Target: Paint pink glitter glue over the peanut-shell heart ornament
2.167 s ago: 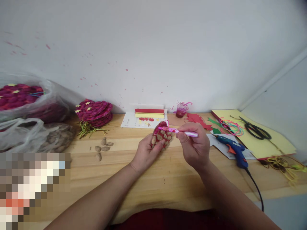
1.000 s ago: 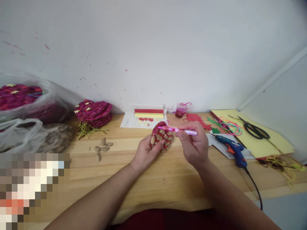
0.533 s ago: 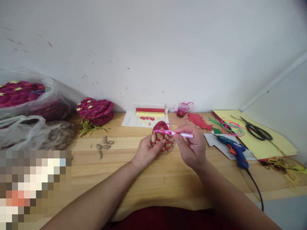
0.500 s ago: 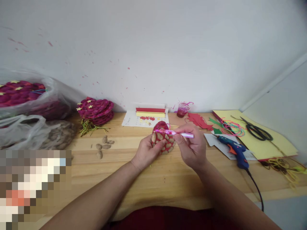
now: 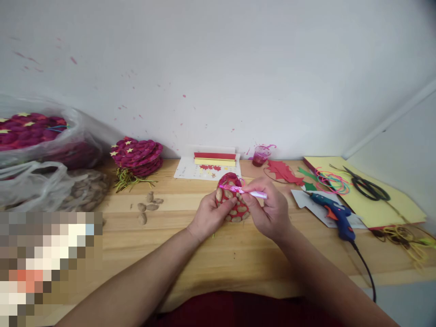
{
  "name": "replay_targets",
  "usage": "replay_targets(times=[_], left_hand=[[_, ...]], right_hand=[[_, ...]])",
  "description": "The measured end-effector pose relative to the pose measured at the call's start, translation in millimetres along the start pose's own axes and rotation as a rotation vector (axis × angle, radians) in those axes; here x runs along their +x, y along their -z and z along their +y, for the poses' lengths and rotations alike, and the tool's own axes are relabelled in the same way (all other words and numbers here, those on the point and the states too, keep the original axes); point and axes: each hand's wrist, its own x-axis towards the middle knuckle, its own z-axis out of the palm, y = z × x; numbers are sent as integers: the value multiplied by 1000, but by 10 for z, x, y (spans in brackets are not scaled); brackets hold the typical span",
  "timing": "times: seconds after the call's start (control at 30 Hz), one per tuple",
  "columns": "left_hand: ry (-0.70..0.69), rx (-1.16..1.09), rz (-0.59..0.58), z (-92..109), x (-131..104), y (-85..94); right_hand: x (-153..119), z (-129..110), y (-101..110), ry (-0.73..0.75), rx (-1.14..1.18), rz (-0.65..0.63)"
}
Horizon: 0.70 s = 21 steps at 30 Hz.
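Note:
My left hand (image 5: 211,215) grips the lower left part of a red disc covered with peanuts (image 5: 238,211), its thumb lying on the front. Magenta colour shows at the disc's top, while the lower peanuts are tan. Between the thumb and fingers of my right hand (image 5: 269,209) is a brush with a pinkish-white handle (image 5: 257,194). Its magenta-stained tip points left and lies over the upper part of the disc. Behind the disc, near the wall, stands a clear cup of magenta liquid (image 5: 260,156).
Left are a stack of magenta discs (image 5: 138,156), loose peanuts (image 5: 149,207) and plastic bags (image 5: 76,127). Right are red paper pieces (image 5: 282,171), a blue glue gun (image 5: 335,211) with its cable, black scissors (image 5: 369,187) and yellow paper (image 5: 402,204). A paper sheet (image 5: 182,169) lies behind.
My right hand and the brush have shifted slightly left and down over the disc. My left hand keeps its hold. The whole view has shifted a little.

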Motion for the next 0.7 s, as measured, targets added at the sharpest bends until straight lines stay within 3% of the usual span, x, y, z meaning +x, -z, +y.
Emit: replay_targets(times=[0.2,0.7], left_hand=[[52,-157,0,67,-8,-34],[64,-163,-15,66,-9,-40]], right_hand=[[13,-5,39,-10,37,17],[30,-23,21,-37,16,65]])
